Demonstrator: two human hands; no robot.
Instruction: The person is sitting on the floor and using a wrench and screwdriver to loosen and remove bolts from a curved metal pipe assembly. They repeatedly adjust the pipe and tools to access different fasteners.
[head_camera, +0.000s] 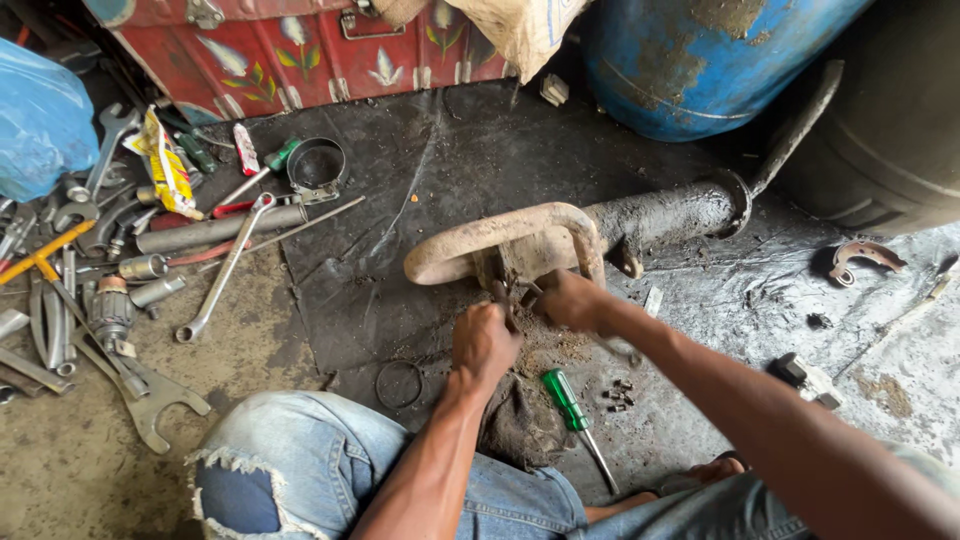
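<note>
A rusty, curved exhaust pipe lies on a black, greasy floor mat and serves as the landmark here: its bent front loop sits near the mat's middle, and its soot-caked straight run leads off toward a round flange beside the blue drum. Both hands work at the near side of the loop, where a small bracket hangs under the bend. The left hand is curled into a fist just below the pipe, closed round something small and dark that cannot be made out; the right hand is bunched with its fingers pressed in against the fitting under the bend, though what they pinch is hidden. Nearer the person than the pipe lie a green-handled screwdriver, a few small bolts and a thin wire ring. Far to the pipe's left, off the mat, spanners and other loose tools are scattered over the concrete. The pipe looks heavy and wholly rigid (steel, by the rust), and its crusted surface should give a dry, gritty grip rather than a slick one, though flakes may shed and edges at the bracket may be sharp. It would be best held at the loop's curve, where a hand wraps fully, or braced at the straight run.
</note>
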